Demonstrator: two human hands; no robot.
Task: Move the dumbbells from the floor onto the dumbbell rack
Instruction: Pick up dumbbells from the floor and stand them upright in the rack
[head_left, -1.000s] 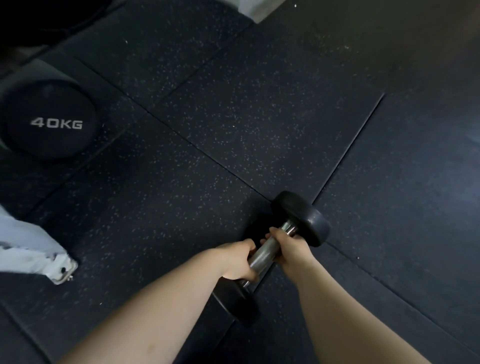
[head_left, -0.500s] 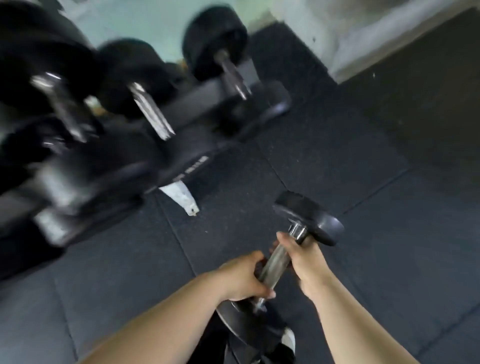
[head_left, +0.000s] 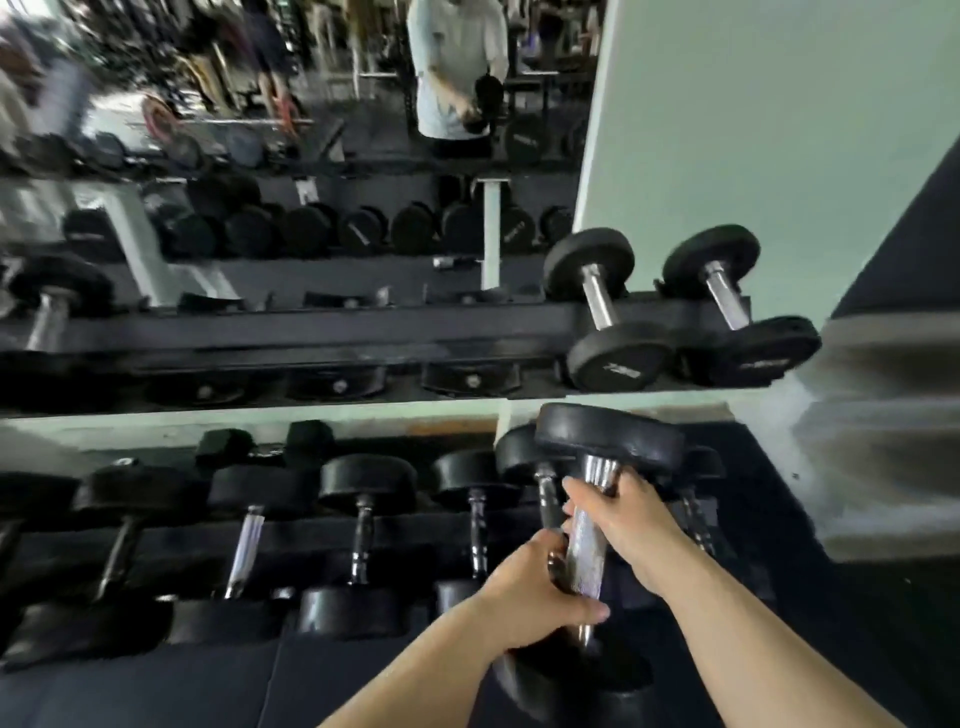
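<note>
A black round-headed dumbbell (head_left: 608, 439) with a chrome handle is held in the air, nearly upright, in front of the dumbbell rack (head_left: 322, 327). My left hand (head_left: 530, 597) grips the lower part of its handle. My right hand (head_left: 621, 519) grips the handle higher up, just under the top head. The bottom head hangs below my left wrist and is partly hidden. The held dumbbell is in front of the right end of the rack's lower tier, below two dumbbells (head_left: 602, 312) on the upper tier.
Several dumbbells (head_left: 363, 540) fill the lower tier to the left. The upper tier holds empty saddles (head_left: 470, 376) across its middle. A mirror (head_left: 311, 156) behind shows a person's reflection. A pale green wall (head_left: 753, 130) stands to the right, black rubber floor (head_left: 156, 691) below.
I have lifted the dumbbell off the floor with both hands and turned toward the rack. The view rose from floor tiles to the rack and mirror; the dumbbell is now more upright.
</note>
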